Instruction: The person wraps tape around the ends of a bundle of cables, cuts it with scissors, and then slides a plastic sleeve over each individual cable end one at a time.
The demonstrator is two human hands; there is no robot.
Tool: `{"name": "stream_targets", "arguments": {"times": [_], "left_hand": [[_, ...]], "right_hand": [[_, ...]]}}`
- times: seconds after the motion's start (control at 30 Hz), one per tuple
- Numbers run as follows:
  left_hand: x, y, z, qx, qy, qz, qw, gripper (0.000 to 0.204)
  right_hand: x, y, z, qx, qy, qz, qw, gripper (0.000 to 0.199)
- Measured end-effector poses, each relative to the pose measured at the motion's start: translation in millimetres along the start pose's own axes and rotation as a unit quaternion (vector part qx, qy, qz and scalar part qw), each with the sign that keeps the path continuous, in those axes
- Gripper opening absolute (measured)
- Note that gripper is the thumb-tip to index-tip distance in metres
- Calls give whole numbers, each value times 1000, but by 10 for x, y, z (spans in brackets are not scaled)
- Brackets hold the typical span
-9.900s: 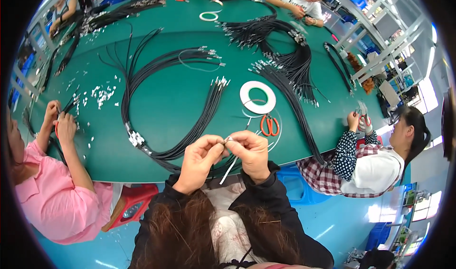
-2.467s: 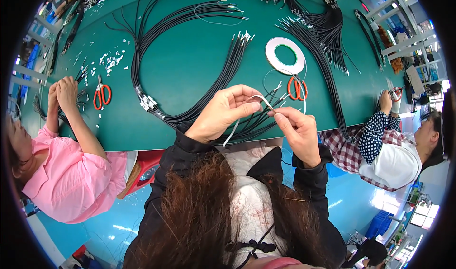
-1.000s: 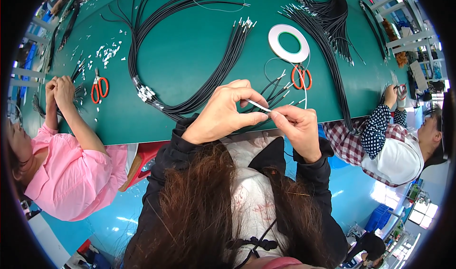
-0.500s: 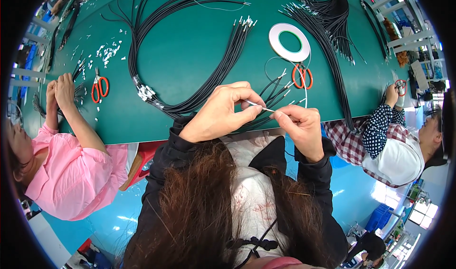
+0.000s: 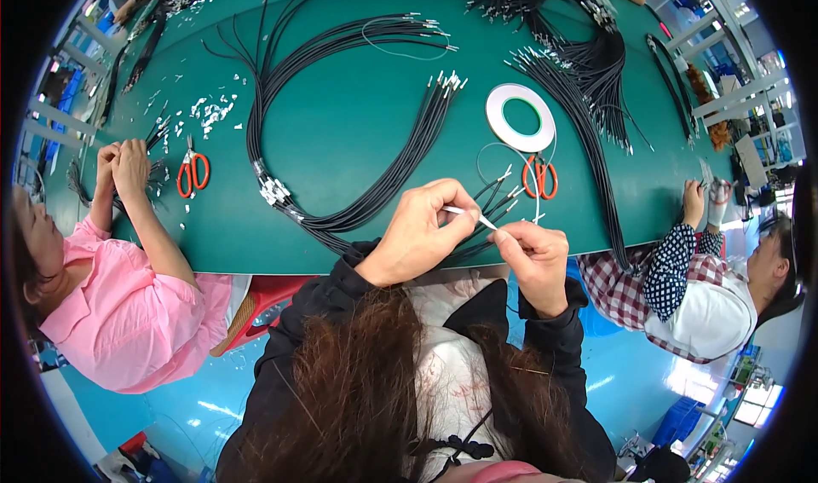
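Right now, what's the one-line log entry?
left hand: pinching white strip | right hand: pinching same strip | nearby: white roll, orange-handled scissors, black cables

Bright light fills the room, glaring on the floor [image 5: 219,410] and the windows [image 5: 757,404] at lower right. The left hand [image 5: 423,231] and right hand [image 5: 538,263] look sharp; towards the black rim, lines bend.

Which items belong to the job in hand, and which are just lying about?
Likely the job:
white strip, between left hand and right hand
black cables behind the hands

Apparently just lying about:
white ring-shaped roll
orange-handled scissors near it
white scraps
curved black cable bundle
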State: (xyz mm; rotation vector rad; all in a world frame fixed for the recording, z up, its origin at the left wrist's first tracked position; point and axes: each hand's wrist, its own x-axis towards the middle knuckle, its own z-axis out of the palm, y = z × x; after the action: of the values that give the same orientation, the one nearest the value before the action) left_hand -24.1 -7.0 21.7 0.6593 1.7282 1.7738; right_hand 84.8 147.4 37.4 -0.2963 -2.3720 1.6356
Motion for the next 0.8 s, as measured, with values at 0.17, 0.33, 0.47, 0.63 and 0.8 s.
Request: {"name": "stream_targets", "arguments": {"times": [0.17,0.33,0.47,0.63,0.8], "left_hand": [[405,-7,-158,-118,162,68,977,19],[854,-207,-10,59,169,149,973,34],[808,-119,-134,305,184,205,912,45],[265,-180,-880,476,214,133,842,51],[-319,-318,-1489,574,338,-77,742,48]], "right_hand": [[48,108,-215,22,134,-42,990,12],[263,167,-533,17,245,-69,967,15],[509,496,-831,-28,308,-101,945,16],[580,896,-1131,-65,325,-53,942,19],[679,1193,-1093,-77,316,-63,943,21]]}}
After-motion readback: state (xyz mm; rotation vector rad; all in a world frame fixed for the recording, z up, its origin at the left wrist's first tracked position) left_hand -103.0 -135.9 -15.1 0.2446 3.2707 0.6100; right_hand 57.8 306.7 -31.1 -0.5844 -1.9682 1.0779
